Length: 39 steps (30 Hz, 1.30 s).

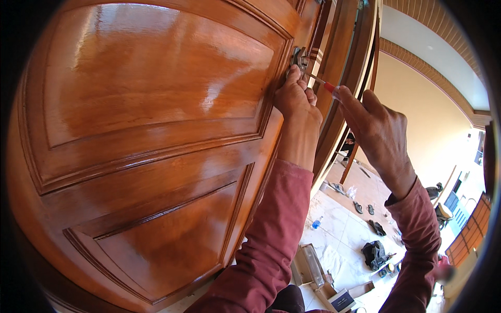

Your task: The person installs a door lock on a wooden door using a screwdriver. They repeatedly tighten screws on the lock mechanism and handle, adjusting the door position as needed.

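A glossy brown panelled wooden door [156, 78] fills the left side. At its right edge sits a metal door handle [299, 56], partly covered by my fingers. My left hand [298, 101] is closed on it from below, thumb pointing up. In my right hand [380, 130] is a screwdriver [329, 87] with a red and clear grip. Its thin shaft slants up and left, and the tip meets the handle beside my left thumb. Exactly where the tip sits is too small to tell.
The wooden door frame [338, 47] stands just right of the handle. Below on the tiled floor lie opened cardboard boxes [309, 263], a black bag [374, 254], several sandals [358, 207] and a small blue-tinted bottle [316, 224]. A pale wall [422, 99] rises beyond the doorway.
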Each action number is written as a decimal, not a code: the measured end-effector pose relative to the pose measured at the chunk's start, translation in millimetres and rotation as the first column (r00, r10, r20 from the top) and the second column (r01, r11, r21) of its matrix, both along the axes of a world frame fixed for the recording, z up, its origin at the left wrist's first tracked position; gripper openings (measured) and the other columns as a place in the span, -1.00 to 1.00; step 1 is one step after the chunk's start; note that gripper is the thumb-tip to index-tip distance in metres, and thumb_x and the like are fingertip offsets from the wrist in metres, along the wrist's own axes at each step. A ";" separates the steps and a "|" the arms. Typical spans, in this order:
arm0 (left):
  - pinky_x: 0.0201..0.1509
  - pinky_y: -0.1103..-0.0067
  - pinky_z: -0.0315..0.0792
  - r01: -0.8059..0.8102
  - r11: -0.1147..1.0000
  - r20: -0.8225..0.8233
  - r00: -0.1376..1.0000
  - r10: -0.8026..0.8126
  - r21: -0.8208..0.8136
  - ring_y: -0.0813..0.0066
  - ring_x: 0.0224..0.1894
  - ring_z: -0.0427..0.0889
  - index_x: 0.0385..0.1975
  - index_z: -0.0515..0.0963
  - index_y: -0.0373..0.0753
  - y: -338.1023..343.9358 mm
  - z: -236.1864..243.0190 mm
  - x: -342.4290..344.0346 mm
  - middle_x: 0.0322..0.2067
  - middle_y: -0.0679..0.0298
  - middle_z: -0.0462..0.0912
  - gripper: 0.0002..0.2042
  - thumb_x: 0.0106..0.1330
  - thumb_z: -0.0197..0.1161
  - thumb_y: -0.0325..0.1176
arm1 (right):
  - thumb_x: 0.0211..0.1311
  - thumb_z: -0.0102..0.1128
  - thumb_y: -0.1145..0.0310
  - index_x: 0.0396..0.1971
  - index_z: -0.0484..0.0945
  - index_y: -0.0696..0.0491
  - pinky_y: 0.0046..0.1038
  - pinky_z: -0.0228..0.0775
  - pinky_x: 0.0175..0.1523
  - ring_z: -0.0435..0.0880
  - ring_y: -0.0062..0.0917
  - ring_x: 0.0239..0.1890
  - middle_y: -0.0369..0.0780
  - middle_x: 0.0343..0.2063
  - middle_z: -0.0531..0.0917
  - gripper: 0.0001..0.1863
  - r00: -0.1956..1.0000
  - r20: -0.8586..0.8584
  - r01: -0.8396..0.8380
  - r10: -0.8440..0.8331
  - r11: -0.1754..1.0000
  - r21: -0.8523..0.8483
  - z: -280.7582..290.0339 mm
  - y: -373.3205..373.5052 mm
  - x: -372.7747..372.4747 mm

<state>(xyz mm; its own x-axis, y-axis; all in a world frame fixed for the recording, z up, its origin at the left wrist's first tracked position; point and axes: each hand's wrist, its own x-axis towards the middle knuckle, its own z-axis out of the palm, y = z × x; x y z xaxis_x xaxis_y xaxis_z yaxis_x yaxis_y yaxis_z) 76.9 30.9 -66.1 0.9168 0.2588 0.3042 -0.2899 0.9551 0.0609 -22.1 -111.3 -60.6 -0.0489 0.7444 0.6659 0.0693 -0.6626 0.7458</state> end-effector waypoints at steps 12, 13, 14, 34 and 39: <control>-0.46 0.65 0.34 -0.303 0.940 0.168 0.946 0.277 0.156 0.62 -0.60 0.42 -0.22 0.51 -0.23 -14.0 -43.6 -8.4 -0.56 0.42 0.48 -0.83 0.45 0.11 -0.27 | 0.24 0.31 0.27 -0.03 0.64 -0.14 -0.46 0.41 -0.53 0.57 -0.60 -0.60 -0.35 -0.55 0.56 -0.71 0.989 -0.143 -0.041 0.029 0.996 -0.082 37.1 -7.4 2.0; -0.48 0.63 0.36 -0.384 0.909 0.168 0.919 0.358 0.162 0.62 -0.60 0.44 -0.23 0.51 -0.24 -18.1 -47.9 -7.5 -0.57 0.41 0.48 -0.80 0.46 0.11 -0.24 | 0.25 0.31 0.27 -0.03 0.64 -0.12 -0.45 0.43 -0.50 0.59 -0.57 -0.57 -0.34 -0.53 0.59 -0.71 0.980 -0.185 -0.085 0.072 0.995 -0.059 36.3 -8.6 6.6; -0.49 0.62 0.38 -0.461 0.871 0.168 0.884 0.436 0.168 0.61 -0.61 0.45 -0.23 0.52 -0.26 -21.9 -53.4 -6.3 -0.57 0.40 0.48 -0.77 0.46 0.11 -0.21 | 0.26 0.30 0.28 -0.02 0.64 -0.10 -0.45 0.45 -0.47 0.62 -0.54 -0.55 -0.33 -0.51 0.62 -0.71 0.968 -0.225 -0.126 0.115 0.991 -0.034 35.6 -9.7 10.0; 0.22 0.35 0.43 -0.043 0.997 0.608 0.794 -0.006 0.066 0.32 -0.06 0.64 -0.14 0.53 -0.28 -39.1 -13.1 6.5 -0.22 0.13 0.69 -0.75 0.43 0.19 -0.21 | 0.28 0.28 0.38 0.14 0.51 -0.07 -0.52 0.33 -0.59 0.50 -0.64 -0.64 -0.28 -0.53 0.50 -0.59 0.998 -0.055 0.002 -0.018 0.957 -0.291 54.8 -6.0 1.2; 0.22 0.34 0.44 -0.094 0.989 0.568 0.823 0.013 0.113 0.32 -0.05 0.62 -0.15 0.53 -0.27 -26.5 -18.8 11.2 -0.23 0.14 0.67 -0.75 0.43 0.19 -0.20 | 0.45 0.09 0.18 0.17 0.47 0.04 -0.67 0.11 -0.64 0.33 -0.82 -0.72 -0.32 -0.58 0.48 -0.60 0.353 -0.852 0.210 0.387 0.854 0.475 67.8 4.8 -9.3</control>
<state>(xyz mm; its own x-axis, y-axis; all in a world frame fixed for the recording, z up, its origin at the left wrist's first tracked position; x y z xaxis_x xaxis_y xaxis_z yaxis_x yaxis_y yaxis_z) 88.1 4.4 -84.9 0.5594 0.2237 0.7981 -0.3624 0.9320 -0.0072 -31.4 -106.5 7.2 0.7463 0.3859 0.5423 0.5648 -0.7982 -0.2094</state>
